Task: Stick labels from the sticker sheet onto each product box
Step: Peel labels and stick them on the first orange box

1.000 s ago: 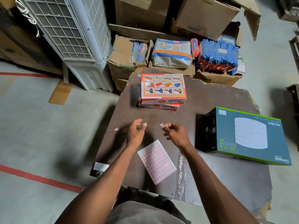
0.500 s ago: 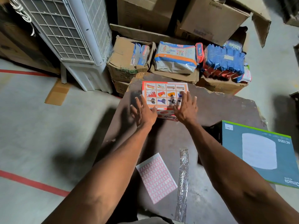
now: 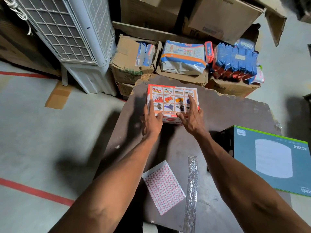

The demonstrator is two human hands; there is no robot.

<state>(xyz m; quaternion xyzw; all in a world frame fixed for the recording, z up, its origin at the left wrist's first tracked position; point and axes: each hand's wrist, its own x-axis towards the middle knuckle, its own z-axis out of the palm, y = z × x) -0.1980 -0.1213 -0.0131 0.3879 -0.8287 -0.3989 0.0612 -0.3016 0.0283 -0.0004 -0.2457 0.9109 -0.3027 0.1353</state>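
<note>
Both hands out at far end of the brown table (image 3: 227, 115), on the orange-and-white product box (image 3: 172, 99) with the grid of tool photos. Left hand (image 3: 151, 121) spread wide, fingers flat on near-left corner of lid; right hand (image 3: 191, 119) spread too, index reaching up the right side of lid. Neither closed around it; label under a fingertip cannot tell. Second similar box apparently stacked beneath. Probably light, stiff cardboard, glossy so may slide; best held by short side edges. Sticker sheet (image 3: 164, 187) well behind hands, near the body, flimsy paper. Teal Wi-Fi box (image 3: 272, 158) right of right forearm, bulkier, small label at its corner.
</note>
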